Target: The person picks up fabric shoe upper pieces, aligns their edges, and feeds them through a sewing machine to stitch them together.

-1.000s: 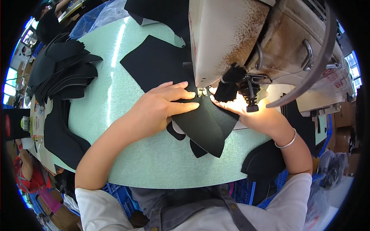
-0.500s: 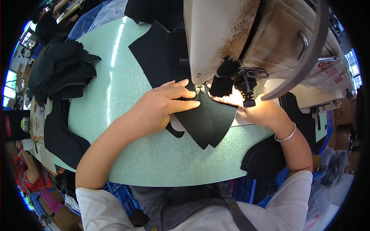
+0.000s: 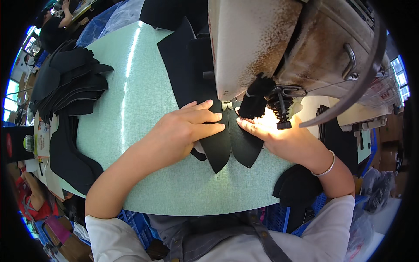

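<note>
Two black fabric pieces (image 3: 214,148) lie under the presser foot (image 3: 227,105) of a sewing machine (image 3: 253,39), their pointed near ends apart with a narrow gap between them. My left hand (image 3: 179,131) rests flat on the left piece, fingers stretched and slightly spread beside the foot. On the right piece (image 3: 247,146), my right hand (image 3: 286,139) presses with outstretched fingers; its far side is partly hidden behind a black fuzzy pad (image 3: 254,102) and the thread tension spring (image 3: 280,105). Beyond the foot, more black fabric (image 3: 185,61) spreads along the machine's left side.
A pile of black cut pieces (image 3: 70,83) sits at the table's left. More black pieces (image 3: 299,185) lie at the right front edge. Blue crates (image 3: 277,216) stand below the pale green table (image 3: 174,187). Other people (image 3: 37,198) are at the far left.
The near ends of the two pieces, overlapping before, have spread apart into a gap. The fabric beyond the foot has swung to the right. My right hand has shifted slightly nearer to me.
</note>
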A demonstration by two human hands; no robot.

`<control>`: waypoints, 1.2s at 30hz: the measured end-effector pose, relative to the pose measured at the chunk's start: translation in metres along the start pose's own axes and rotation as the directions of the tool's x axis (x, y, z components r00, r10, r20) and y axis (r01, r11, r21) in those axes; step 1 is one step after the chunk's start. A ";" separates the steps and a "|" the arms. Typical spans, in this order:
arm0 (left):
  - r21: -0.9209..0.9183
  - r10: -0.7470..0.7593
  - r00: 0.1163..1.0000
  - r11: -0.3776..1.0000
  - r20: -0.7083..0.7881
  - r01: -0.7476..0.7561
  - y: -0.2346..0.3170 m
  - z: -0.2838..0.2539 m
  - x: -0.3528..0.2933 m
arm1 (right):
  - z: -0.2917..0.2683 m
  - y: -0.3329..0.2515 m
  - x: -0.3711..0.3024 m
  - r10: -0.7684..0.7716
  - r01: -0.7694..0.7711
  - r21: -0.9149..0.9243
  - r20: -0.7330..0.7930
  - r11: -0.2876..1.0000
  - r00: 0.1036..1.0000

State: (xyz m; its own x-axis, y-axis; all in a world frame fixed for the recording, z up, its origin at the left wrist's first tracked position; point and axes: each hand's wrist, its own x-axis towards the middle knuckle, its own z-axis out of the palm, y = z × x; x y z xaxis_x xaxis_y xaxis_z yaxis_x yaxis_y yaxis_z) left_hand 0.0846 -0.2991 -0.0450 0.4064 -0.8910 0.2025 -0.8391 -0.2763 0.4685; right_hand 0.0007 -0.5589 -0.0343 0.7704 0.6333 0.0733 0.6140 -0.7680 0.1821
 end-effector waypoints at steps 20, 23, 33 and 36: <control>0.208 0.201 0.964 0.964 -0.173 -0.164 0.004 0.016 0.001 | 0.013 -0.014 0.001 0.038 -0.017 0.214 -0.094 0.977 0.995; 0.208 0.208 0.957 0.964 -0.203 -0.165 -0.003 0.018 0.004 | 0.011 -0.012 -0.001 0.059 -0.044 0.254 -0.050 0.966 0.997; 0.183 0.161 0.964 0.975 -0.211 -0.123 -0.014 0.015 0.006 | 0.011 -0.005 0.003 0.077 -0.065 0.196 -0.051 0.978 0.996; 0.188 0.136 0.974 0.977 -0.182 -0.101 -0.015 0.012 0.006 | 0.013 0.000 0.003 0.078 -0.063 0.181 -0.077 0.981 0.994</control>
State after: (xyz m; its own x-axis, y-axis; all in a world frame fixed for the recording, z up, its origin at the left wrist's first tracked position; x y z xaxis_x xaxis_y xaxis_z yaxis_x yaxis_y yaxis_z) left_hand 0.0954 -0.3050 -0.0612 0.3475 -0.8394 0.4178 -0.9289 -0.2472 0.2759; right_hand 0.0052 -0.5578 -0.0468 0.8004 0.5771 0.1624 0.5853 -0.8108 -0.0034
